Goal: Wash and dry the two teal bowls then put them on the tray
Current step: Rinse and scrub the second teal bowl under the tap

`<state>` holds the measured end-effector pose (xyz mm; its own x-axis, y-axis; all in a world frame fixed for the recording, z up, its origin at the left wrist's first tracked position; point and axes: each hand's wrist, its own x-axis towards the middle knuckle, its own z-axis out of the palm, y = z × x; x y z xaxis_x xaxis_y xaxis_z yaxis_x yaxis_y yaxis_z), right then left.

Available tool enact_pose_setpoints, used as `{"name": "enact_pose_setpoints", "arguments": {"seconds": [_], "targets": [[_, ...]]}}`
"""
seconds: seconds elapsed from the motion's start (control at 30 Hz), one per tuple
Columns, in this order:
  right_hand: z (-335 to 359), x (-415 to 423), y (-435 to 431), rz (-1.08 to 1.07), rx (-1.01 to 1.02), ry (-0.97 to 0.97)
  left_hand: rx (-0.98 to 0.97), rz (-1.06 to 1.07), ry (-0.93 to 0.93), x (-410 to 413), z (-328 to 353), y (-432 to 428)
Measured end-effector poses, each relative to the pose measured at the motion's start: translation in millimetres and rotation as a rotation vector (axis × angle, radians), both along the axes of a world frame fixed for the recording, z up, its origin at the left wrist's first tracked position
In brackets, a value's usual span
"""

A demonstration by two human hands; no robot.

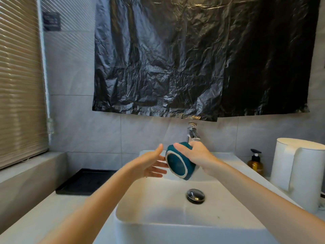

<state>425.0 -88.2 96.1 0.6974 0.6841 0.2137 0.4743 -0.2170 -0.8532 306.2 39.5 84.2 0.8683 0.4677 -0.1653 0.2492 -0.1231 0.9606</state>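
Grey-tiled bathroom wall, with a crinkled black plastic sheet hung over most of it; slatted blind at far left. White rectangular sink sits on a pale counter, chrome drain plug in the basin floor. Chrome faucet stands at the back rim.

Right hand grips one teal bowl by its outer wall, fingers curled over the top, thumb toward the viewer. Bowl is tipped on its side above the back of the basin, just below the faucet, its white-rimmed opening facing left and toward the camera.

Left hand is spread open, palm toward the bowl, fingertips at or just touching the rim; it holds nothing. Cannot tell if water is running.

Black tray lies on the counter left of the sink, nothing visible on it. Second teal bowl not seen. Right of the sink: amber pump bottle and, nearer, a white kettle-like jug.
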Motion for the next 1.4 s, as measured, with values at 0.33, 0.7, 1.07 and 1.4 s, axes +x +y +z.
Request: {"name": "enact_pose_setpoints", "arguments": {"seconds": [0.33, 0.7, 1.07, 1.4], "targets": [[-13.1, -127.5, 79.3, 0.437, 0.023, -0.738, -0.14, 0.175, 0.06, -146.8, 12.6, 75.6], [-85.7, -221.2, 176.7, 0.776, -0.28, -0.835, -0.181, 0.628, 0.012, -244.0, -77.2, 146.0], [-128.7, -240.0, 200.1, 0.785, -0.432, -0.895, 0.158, 0.562, 0.186, -266.4, -125.9, 167.6], [-141.7, -240.3, 206.4, 0.854, -0.483, -0.897, 0.282, 0.586, 0.291, -272.9, -154.7, 175.2]]}}
